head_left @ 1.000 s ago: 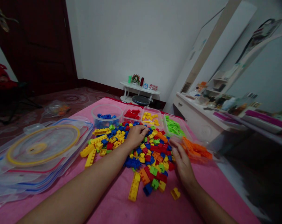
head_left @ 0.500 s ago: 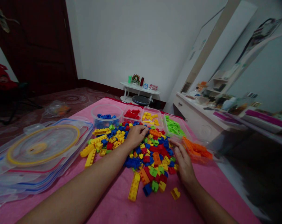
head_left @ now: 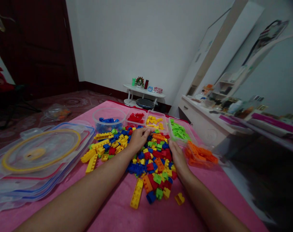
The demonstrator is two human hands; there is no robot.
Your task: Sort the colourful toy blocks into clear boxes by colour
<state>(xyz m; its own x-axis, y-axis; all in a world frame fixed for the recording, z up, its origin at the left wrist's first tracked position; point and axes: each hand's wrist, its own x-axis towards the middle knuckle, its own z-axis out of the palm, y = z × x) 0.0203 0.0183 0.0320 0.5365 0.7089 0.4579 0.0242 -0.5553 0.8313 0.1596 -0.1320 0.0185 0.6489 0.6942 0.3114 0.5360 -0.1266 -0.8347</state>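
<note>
Toward far edge of table, orange brick lies crosswise between half-curled left hand (nearer, hold unclear) and straight-fingered, seemingly empty right hand.

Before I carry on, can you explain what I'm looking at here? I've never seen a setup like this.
There is no machine here: you see a person's two bare hands, through one camera worn on their head, looking forward and down.

On the pink cloth lies a pile of mixed toy bricks. Behind it, a round tub holds blue pieces. Clear boxes to its right hold red pieces, yellow pieces, green pieces and orange pieces. Clear lids are stacked at the left.

The left hand reaches over the back of the pile; the right hand is at its right edge. Whether either holds a brick, I cannot tell.
</note>
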